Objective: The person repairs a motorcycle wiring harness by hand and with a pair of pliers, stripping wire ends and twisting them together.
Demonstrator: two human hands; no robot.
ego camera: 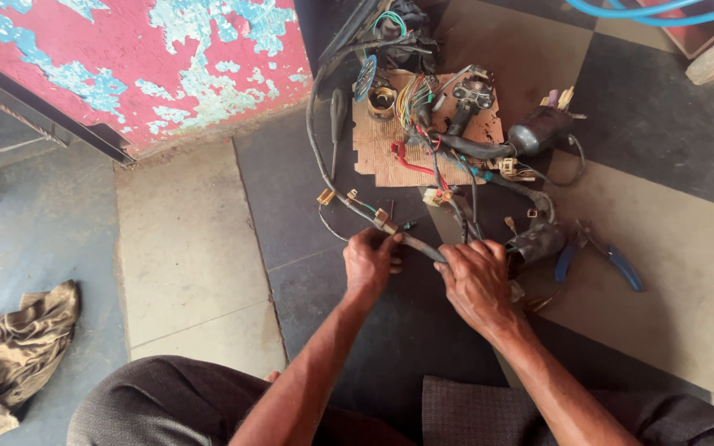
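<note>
A black taped wiring harness (349, 198) with coloured wires and small connectors lies across the tiled floor. My left hand (370, 263) pinches the harness just below a tan connector (383, 220). My right hand (477, 281) grips the same black bundle a little to the right, next to a roll-like lump of black tape (537, 241). Both hands hold one short stretch of the bundle between them, low over a dark tile. My knees in grey trousers fill the bottom of the view.
Blue-handled pliers (613, 260) lie right of my right hand. A cardboard piece (382, 153) carries wire bundles, a round metal part (382, 101) and black switch parts. A brown rag (10, 355) lies at far left. A peeling red wall (126, 58) stands behind.
</note>
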